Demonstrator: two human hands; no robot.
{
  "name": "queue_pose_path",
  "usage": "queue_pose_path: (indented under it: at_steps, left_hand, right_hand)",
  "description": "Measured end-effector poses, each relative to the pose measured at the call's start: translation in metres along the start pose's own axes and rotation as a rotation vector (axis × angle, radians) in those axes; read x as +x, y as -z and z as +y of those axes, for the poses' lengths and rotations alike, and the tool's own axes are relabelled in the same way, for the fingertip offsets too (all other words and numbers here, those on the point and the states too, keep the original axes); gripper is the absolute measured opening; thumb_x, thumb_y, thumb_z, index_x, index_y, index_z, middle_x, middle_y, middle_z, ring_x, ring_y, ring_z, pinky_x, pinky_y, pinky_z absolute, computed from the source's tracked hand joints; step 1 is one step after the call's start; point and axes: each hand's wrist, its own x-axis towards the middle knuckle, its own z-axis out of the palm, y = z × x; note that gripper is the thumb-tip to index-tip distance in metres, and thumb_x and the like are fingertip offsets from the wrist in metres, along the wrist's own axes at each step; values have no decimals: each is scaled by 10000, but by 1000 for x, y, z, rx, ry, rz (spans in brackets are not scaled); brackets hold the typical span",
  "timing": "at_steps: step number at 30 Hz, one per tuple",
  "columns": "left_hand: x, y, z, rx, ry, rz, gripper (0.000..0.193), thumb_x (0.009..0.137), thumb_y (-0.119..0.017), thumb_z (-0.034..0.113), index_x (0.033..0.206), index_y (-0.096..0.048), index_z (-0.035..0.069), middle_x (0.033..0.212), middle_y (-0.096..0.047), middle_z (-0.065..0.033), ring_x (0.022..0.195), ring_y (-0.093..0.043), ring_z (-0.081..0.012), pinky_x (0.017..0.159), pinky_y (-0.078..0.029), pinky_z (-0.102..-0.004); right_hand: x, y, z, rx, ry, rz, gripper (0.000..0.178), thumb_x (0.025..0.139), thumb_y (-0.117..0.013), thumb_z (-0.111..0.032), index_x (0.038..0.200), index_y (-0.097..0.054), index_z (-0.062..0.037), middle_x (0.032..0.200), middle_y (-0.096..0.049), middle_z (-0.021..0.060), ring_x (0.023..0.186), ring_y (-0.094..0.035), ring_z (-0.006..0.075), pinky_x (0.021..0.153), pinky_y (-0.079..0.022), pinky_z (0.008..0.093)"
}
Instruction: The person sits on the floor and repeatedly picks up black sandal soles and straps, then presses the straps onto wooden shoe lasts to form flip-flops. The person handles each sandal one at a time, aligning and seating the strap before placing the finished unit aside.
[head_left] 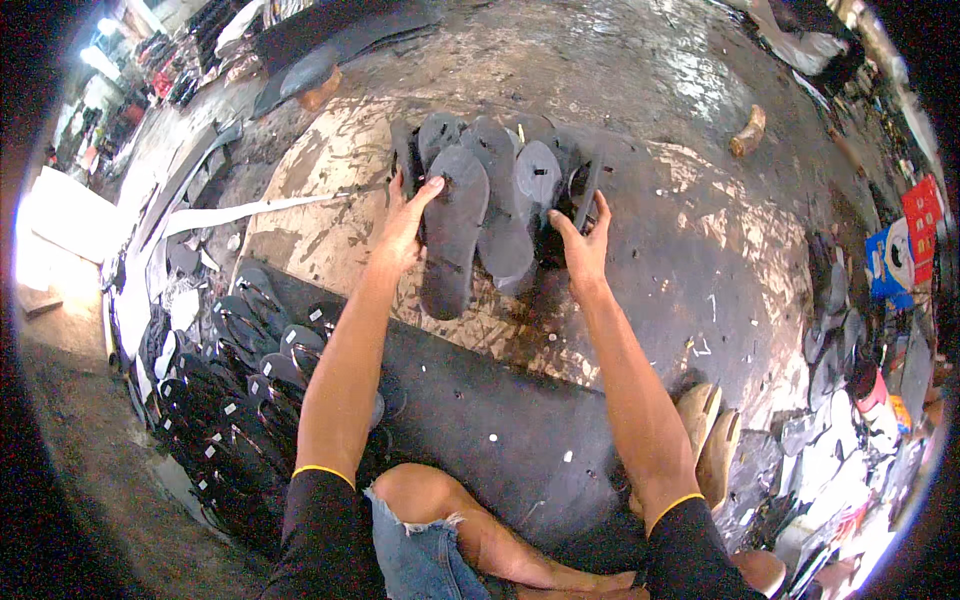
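Observation:
In front of me a loose bunch of dark flip-flop soles stands overlapping, with small strap holes showing. My left hand (405,225) grips the bunch's left side, its thumb pressed on the front dark sole (455,245). Beside that leans a second sole (503,240), and a greyer sole (539,172) shows farther right. At the right side my right hand (586,245) has its thumb and fingers around a sole turned edge-on (592,188). Some soles behind are partly hidden, so how they rest cannot be made out.
Several black strapped sandals (265,375) with small white labels lie at the left. A dark sheet (500,420) spreads before my bent knee. Tan shoe lasts (716,450) sit by my right forearm. A pale strip (265,207), a brown curved piece (748,131) and a red-blue box (903,245) lie around.

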Motion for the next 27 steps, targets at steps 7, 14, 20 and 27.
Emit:
queue_pose_path:
  at_steps: [7, 14, 20, 27]
  left_hand:
    - [-117, -44, 19, -197, 48, -162, 1090, 925, -852, 317, 1721, -141, 95, 1648, -402, -208, 1449, -484, -364, 1165, -469, -563]
    - [-280, -51, -1, 143, 135, -130, 966, 943, -826, 279, 1699, -274, 39, 1588, -498, -170, 1420, -519, -300, 1157, -456, -453]
    - [-320, -1, 36, 587, -449, 168, 704, 1010, -756, 301, 1583, -515, -30, 1566, -571, -216, 1426, -562, -333, 1202, -428, -439]
    - [-521, -141, 77, -342, -289, -536, 539, 935, -742, -43, 1444, -575, 17, 1366, -696, -81, 1147, -705, -207, 1022, -582, -385]
  right_hand:
    - [-100, 53, -33, -18, 218, -194, 999, 843, -741, 22, 1706, -272, -161, 1431, -593, 157, 1147, -639, 226, 962, -553, 358]
    - [-270, 162, -53, -569, 116, -61, 1060, 822, -783, -54, 1710, -205, -91, 1567, -466, 311, 1510, -411, 488, 1288, -322, 548]
    - [-368, 225, -167, -5, 341, -91, 821, 807, -591, 80, 1600, -443, -76, 1429, -648, 172, 1149, -702, 260, 1032, -570, 414]
    - [-478, 262, -110, 444, -106, -573, 799, 865, -700, 70, 1624, -472, -38, 1561, -599, 117, 1413, -601, 296, 1172, -500, 430]
